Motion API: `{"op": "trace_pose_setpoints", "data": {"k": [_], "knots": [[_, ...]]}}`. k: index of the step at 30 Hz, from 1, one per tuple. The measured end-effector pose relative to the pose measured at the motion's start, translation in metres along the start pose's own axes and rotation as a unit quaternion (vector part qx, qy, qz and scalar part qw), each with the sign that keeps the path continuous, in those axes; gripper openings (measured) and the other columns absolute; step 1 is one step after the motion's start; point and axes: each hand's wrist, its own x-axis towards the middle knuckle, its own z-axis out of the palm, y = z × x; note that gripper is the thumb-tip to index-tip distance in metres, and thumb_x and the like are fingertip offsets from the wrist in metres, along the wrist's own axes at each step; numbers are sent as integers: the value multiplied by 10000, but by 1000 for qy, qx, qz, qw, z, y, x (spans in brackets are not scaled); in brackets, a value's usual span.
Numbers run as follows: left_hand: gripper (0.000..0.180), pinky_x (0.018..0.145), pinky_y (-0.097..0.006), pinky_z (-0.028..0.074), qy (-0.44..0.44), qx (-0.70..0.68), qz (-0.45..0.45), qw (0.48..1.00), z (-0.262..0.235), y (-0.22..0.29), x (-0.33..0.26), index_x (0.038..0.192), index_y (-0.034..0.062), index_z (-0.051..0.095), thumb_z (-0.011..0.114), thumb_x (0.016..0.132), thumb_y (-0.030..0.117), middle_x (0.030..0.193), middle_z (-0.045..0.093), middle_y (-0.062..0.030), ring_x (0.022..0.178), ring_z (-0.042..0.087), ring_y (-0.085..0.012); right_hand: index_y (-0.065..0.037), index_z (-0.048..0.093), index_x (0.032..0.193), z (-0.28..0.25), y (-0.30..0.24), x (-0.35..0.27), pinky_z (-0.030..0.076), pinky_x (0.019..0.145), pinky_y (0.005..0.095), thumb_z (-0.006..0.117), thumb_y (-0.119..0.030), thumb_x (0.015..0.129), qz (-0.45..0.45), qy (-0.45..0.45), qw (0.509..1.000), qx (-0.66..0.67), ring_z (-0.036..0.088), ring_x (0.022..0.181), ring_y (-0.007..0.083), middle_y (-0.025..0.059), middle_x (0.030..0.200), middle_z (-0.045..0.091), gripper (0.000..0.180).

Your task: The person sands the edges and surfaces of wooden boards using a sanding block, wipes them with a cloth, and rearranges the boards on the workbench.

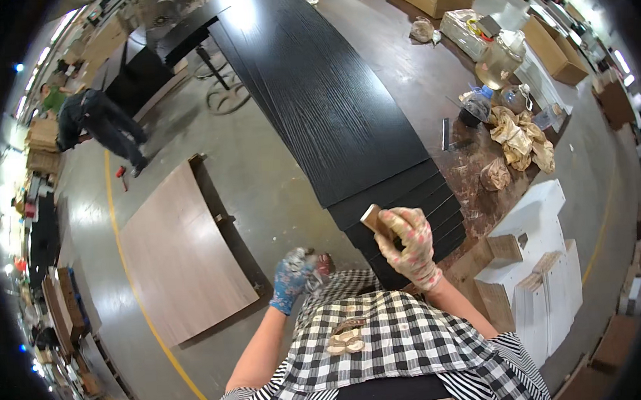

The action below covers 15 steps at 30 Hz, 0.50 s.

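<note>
In my right hand [408, 246], gloved in cream with pink spots, is a small brown block [373, 219] with a pale end face. The fingers close round it, just above the near end of a fanned stack of black wood-grain boards [337, 99]. My left hand [293, 278] wears a blue patterned glove and hangs beside the checked apron [383, 333], left of the stack. Its fingers are curled, with greyish-white at the tips; whether that is a rag or the dusty glove is unclear.
A dark worktable [469, 172] carries crumpled brown paper [522, 137], a large clear jug [499, 63] and cardboard boxes [553, 50]. White panels [542, 283] stand at right. A light brown board [183, 256] lies on a pallet at left. Another person [99, 120] bends over farther back.
</note>
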Motion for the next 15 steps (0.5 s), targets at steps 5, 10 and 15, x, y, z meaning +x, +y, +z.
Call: {"op": "trace_pose_setpoints", "data": {"k": [5,10,15], "knots": [[246,735,-323,521,21,-117,-3,993,-29,29,60,1053,43,670,684,862,197,918,687,-101,807,654,-205,-95,619,1135,21,-33,-5,488,751,382,766,6,653,46,-18,996,-70,580,866,276,91,1004,606,514],[254,680,-266,502,112,-116,169,972,-45,89,96,1062,49,670,726,814,57,888,664,-41,739,605,-112,-85,650,1062,15,-6,7,508,731,395,750,-11,706,68,46,985,-151,598,860,289,102,958,609,378],[226,642,-289,499,52,-161,134,976,-46,140,121,1006,61,679,759,796,81,797,638,-23,676,605,-149,-57,667,1035,-22,44,15,524,734,403,734,-22,743,164,113,956,-216,621,850,316,149,941,620,302]]}}
